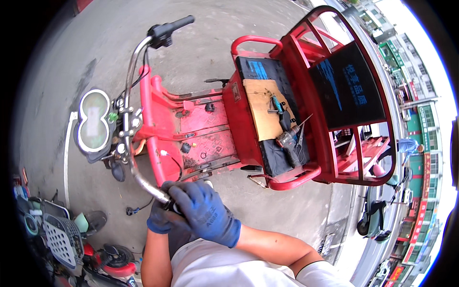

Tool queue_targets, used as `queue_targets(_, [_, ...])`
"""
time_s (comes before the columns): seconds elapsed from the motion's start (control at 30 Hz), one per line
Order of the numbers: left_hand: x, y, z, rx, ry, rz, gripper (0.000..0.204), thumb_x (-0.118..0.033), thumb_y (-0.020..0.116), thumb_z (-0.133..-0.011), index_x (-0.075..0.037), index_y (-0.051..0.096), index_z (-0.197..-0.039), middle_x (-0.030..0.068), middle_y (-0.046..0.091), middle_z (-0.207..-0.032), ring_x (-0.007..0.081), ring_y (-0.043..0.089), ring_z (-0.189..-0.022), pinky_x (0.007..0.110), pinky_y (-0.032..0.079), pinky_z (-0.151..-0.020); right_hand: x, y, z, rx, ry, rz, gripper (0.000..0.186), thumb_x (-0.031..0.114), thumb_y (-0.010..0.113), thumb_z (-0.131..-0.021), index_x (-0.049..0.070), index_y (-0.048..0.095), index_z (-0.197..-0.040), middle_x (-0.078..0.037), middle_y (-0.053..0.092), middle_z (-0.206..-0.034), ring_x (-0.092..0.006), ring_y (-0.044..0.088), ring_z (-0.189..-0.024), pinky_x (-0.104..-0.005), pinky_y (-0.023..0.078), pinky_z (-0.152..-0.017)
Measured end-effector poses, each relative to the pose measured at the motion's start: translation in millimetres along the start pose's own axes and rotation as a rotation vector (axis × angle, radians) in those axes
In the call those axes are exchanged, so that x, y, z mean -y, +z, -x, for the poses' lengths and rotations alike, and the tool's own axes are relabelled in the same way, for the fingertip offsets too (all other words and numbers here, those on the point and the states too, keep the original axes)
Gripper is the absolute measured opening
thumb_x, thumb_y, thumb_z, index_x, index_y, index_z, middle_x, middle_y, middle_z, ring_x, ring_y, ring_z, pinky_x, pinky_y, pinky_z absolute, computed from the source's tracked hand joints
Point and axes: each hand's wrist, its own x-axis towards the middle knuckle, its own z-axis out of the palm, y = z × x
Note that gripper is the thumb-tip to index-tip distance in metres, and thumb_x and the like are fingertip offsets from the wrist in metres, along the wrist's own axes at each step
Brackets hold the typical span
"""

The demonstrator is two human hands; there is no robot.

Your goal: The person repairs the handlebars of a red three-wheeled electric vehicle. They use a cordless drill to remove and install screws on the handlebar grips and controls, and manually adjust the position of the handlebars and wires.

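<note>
Shows the gloved right hand (pixel 204 213) wrapped around the near end of the chrome handlebar (pixel 149 188) on a red cargo tricycle (pixel 244 148); left hand (pixel 160 216) just beside, closure impossible to tell. Suggests bar-end work; calls next for steadiness. Leaves open pavement (pixel 275 210) rightward, red leg shield (pixel 158 163) near.

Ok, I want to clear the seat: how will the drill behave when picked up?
The drill is probably heavy for its size, given its bulk; its side-jutting handle should discourage rolling; the long thin bit sticking out might snag.
</note>
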Motion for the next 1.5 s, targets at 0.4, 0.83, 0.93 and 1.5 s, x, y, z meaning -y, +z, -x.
queue_targets(0.4, [-8.9, 6.0, -21.5, 0.489, 0.090, 0.015, 0.077, -0.023, 0.091, -0.056, -0.007, 0.057, -0.123, 0.0117, 0.052, -0.109, 0.0359, 0.056, -0.110, 0.052, 0.049, -0.091, -497.3, -139.6, 239.7, 0.271, 0.855, 0.859, 0.075, 0.033, 0.070, -0.078, 0.005, 0.039, -0.140, -0.029, 0.043, -0.138, -0.0445, 0.052, -0.117, -0.0509, 0.044, -0.096])
queue_targets(0.83, [-33.6, 10.5, -22.5, 0.608, -0.026, -0.010, 0.071, -0.024, 0.090, -0.061, -0.009, 0.056, -0.121, 0.0138, 0.055, -0.109, 0.0326, 0.054, -0.109, 0.047, 0.042, -0.092, -371.3, -131.2, 139.1, -0.073, 0.994, 0.825, 0.065, 0.023, 0.068, -0.075, 0.012, 0.047, -0.135, -0.022, 0.065, -0.112, -0.0426, 0.060, -0.101, -0.0503, 0.048, -0.087])
queue_targets(0.93, [-37.6, 11.1, -38.6, 0.721, -0.154, 0.001, 0.072, -0.025, 0.089, -0.065, -0.010, 0.052, -0.125, 0.0127, 0.054, -0.113, 0.0320, 0.052, -0.114, 0.045, 0.041, -0.093, -300.8, -154.2, 152.3, -0.481, 0.826, 0.656, 0.054, 0.022, 0.068, -0.080, 0.007, 0.049, -0.129, -0.015, 0.067, -0.102, -0.0312, 0.065, -0.085, -0.0415, 0.051, -0.078])
queue_targets(1.5, [-52.4, 8.1, -47.7, 0.801, -0.306, -0.025, 0.071, 0.003, 0.082, -0.059, -0.013, 0.054, -0.122, 0.0082, 0.057, -0.120, 0.0215, 0.056, -0.110, 0.038, 0.045, -0.097, 221.9, 25.7, 151.5, -0.845, 0.968, -0.459, 0.033, 0.013, 0.075, -0.075, -0.001, 0.064, -0.103, -0.009, 0.067, -0.078, -0.0170, 0.066, -0.070, -0.0315, 0.055, -0.067])
